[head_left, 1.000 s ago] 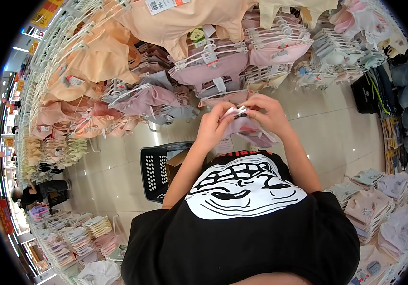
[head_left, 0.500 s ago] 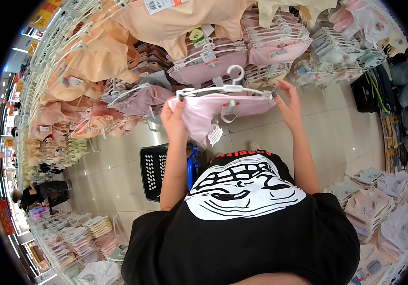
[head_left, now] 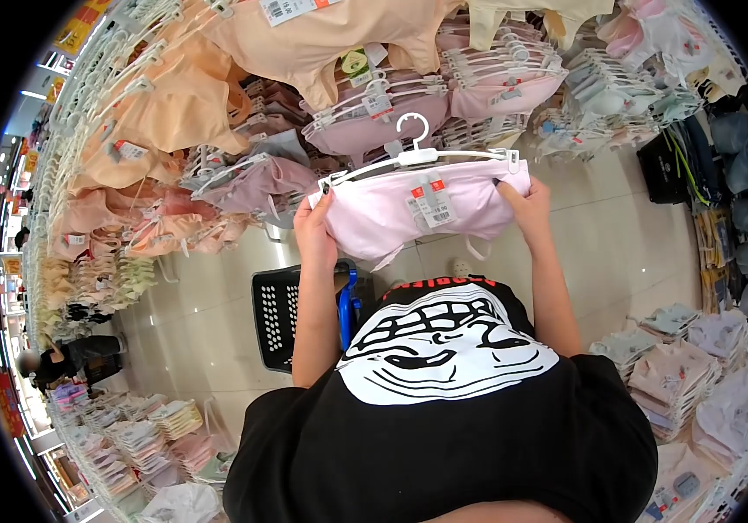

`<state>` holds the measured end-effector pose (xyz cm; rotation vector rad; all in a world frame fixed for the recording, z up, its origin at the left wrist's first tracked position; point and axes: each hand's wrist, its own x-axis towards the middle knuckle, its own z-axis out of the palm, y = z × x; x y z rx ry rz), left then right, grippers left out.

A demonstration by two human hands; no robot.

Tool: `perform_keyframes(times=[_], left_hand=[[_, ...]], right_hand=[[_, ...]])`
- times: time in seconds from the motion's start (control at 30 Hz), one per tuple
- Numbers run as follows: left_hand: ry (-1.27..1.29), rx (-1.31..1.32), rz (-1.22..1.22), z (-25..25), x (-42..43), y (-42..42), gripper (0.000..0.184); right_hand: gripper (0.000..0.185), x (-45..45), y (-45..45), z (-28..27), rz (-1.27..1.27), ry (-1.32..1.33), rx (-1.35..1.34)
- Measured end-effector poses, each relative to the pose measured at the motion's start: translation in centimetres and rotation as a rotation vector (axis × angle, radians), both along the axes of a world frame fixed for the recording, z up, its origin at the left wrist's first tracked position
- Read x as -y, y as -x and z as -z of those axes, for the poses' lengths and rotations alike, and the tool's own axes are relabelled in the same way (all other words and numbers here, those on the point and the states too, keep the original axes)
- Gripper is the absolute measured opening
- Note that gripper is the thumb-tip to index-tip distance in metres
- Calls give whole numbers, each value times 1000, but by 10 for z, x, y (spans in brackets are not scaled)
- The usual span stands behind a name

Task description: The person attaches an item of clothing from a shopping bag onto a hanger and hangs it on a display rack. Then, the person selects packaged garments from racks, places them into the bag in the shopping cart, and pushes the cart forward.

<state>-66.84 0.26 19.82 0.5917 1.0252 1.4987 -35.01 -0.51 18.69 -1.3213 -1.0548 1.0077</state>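
Note:
A pale pink bra hangs from a white plastic hanger in front of my chest. My left hand grips its left end near the hanger clip, thumb on top. At the opposite end, my right hand pinches the fabric just below the other clip. A price tag with red marks is fixed to the middle of the bra and faces up. The hanger's hook points away from me, towards the rack.
Racks of peach bras and pink bras stand ahead and to the left. A black shopping basket with a blue part is by my left arm. Stacked garments are at lower right. Another person is far left.
The bra has turned so its front and price tag face up. My right hand has closed from spread fingers onto the bra's right end. My left hand keeps its hold.

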Motion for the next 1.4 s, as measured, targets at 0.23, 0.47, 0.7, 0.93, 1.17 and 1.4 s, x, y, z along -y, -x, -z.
perform_keyframes(times=[0.23, 0.47, 0.7, 0.93, 1.17, 1.4], left_hand=[[42, -74, 78, 10, 3, 8, 16], [123, -231, 146, 11, 0, 17, 15], [280, -434, 454, 37, 1, 31, 15], [-2, -818, 291, 28, 9, 6, 16], [-531, -726, 441, -53, 6, -65, 27], [-468, -558, 536, -50, 12, -86, 23]], right_hand=[[21, -3, 2, -6, 81, -3, 29], [27, -7, 2, -1, 29, -22, -47], [26, 2, 24, -37, 2, -204, 33], [16, 13, 36, -65, -198, -192, 203], [14, 16, 45, -65, -483, -261, 486], [13, 24, 40, -70, -456, -154, 380]])
